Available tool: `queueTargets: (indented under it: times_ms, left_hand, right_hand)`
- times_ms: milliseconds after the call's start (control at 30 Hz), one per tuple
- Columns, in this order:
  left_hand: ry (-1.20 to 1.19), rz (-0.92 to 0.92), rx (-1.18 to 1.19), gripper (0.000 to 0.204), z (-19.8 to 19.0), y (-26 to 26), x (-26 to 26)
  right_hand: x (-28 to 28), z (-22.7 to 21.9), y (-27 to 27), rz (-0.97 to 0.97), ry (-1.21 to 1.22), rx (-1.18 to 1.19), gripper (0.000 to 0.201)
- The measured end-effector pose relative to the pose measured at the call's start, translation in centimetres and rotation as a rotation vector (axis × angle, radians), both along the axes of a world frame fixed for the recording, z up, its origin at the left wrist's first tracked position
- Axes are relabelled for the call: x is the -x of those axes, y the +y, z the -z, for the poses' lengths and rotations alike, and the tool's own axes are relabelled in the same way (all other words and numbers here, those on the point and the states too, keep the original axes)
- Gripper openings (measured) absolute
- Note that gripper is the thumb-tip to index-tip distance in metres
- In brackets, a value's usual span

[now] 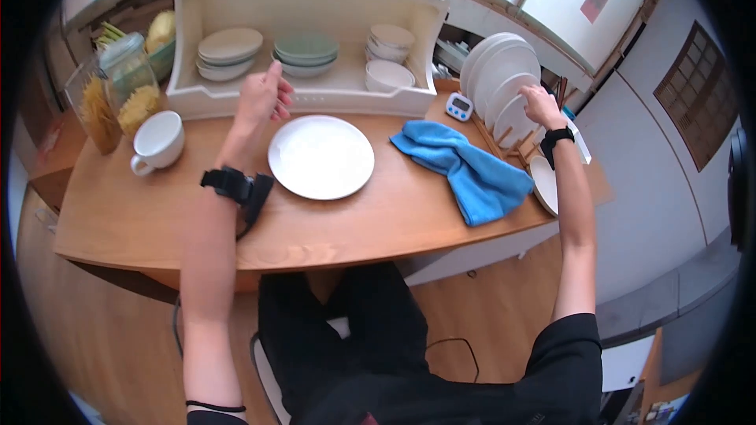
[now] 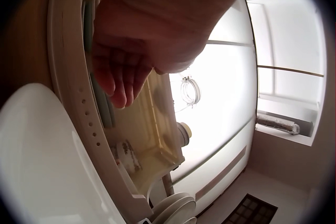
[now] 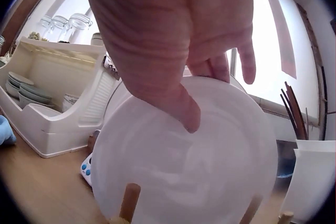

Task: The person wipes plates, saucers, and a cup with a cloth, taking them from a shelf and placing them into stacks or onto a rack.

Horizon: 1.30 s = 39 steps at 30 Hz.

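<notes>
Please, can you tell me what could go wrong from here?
The plate might slip: the right grip seems to pinch only its upper rim.
The plate could also knock the other plates, which stand close behind it in the rack.
In the head view, the right forearm appears beside the white dish near the table's edge, so it might bump that dish.

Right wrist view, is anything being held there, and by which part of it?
Yes: the right hand holds a white plate by its top rim, thumb in front, some fingers behind.
</notes>
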<state>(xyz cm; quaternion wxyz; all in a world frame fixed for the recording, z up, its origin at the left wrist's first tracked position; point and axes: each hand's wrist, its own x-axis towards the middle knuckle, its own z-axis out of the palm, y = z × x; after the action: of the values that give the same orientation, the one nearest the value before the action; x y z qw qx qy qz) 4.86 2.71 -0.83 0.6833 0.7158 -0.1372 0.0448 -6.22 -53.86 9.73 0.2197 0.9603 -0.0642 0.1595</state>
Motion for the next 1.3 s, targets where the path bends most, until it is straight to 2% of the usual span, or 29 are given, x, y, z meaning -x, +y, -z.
queueTargets:
  times_ms: [33, 167, 233, 433, 500, 567, 600, 633, 667, 700, 767, 833, 900, 967, 1033, 1100, 1167, 1233, 1300]
  left_hand:
    - [0.007, 0.006, 0.006, 0.062, 0.0, 0.0, 0.0]
    - [-0.003, 0.007, 0.014, 0.058, -0.6, -0.2, 1.2]
    - [-0.003, 0.005, 0.020, 0.058, -0.6, -0.3, 1.3]
    - [-0.027, 0.012, 0.054, 0.059, -0.3, -0.4, 1.2]
    - [-0.035, 0.028, 0.072, 0.058, -0.2, -0.5, 1.2]
    - [-0.059, 0.034, 0.092, 0.056, 0.0, -0.8, 1.3]
    - [-0.094, 0.034, 0.091, 0.055, 0.4, -0.8, 1.0]
    - [-0.044, 0.038, 0.176, 0.056, 0.5, -1.0, 1.2]
    - [-0.023, 0.008, 0.153, 0.057, 0.0, -0.9, 1.6]
    - [-0.008, 0.009, 0.126, 0.055, -0.1, -0.8, 1.5]
    - [0.020, 0.013, 0.099, 0.054, -0.2, -0.4, 1.3]
    - [-0.005, 0.045, 0.122, 0.057, -0.5, -0.7, 1.8]
    - [0.028, 0.107, 0.138, 0.059, -0.5, -0.7, 1.7]
    - [-0.007, 0.181, 0.146, 0.061, -0.6, -0.9, 2.1]
    - [0.009, 0.266, 0.122, 0.062, -1.4, -0.5, 3.4]
    - [0.010, 0.341, 0.091, 0.064, -1.8, -1.0, 3.8]
    - [-0.044, 0.429, 0.161, 0.071, -1.7, -1.3, 3.9]
    - [-0.062, 0.502, 0.181, 0.077, -1.5, -1.2, 3.7]
    - [-0.065, 0.583, 0.286, 0.082, -1.9, -1.4, 4.2]
  right_hand:
    - [0.0, -0.3, 0.9, 0.058, 0.010, -0.027, 0.040]
    - [-1.1, -0.6, 0.5, 0.057, -0.007, 0.006, 0.029]
    - [-1.5, -1.1, 0.2, 0.112, 0.059, -0.006, 0.026]
    - [-0.4, -2.4, -0.3, 0.047, 0.209, -0.014, 0.013]
    - [0.1, -1.8, -1.8, -0.044, 0.107, 0.157, 0.020]
    - [1.3, -2.0, -3.4, -0.134, 0.028, 0.085, 0.023]
    - [1.8, -2.7, -3.7, -0.088, 0.047, 0.089, 0.022]
    - [2.4, -3.7, -2.6, -0.081, 0.075, 0.111, 0.021]
    - [3.0, -4.6, -2.0, -0.142, 0.018, 0.030, 0.019]
    - [4.3, -6.2, 0.8, -0.153, -0.005, -0.013, 0.019]
    - [5.5, -8.4, 2.2, -0.129, -0.081, -0.120, 0.016]
    - [6.9, -10.6, 3.3, -0.276, -0.188, -0.135, 0.017]
    - [6.6, -12.3, 1.7, -0.375, -0.270, -0.117, 0.024]
    - [6.7, -12.9, 4.2, -0.450, -0.322, -0.192, 0.032]
    - [6.5, -12.6, 8.0, -0.356, -0.275, -0.438, 0.037]
    - [5.6, -10.0, 12.3, -0.511, -0.323, -0.766, 0.040]
    - [4.8, -7.3, 17.8, -0.606, -0.403, -0.937, 0.038]
    - [2.9, -5.2, 20.0, -0.603, -0.356, -1.023, 0.033]
    - [0.3, -2.6, 22.1, -0.690, -0.261, -1.163, 0.028]
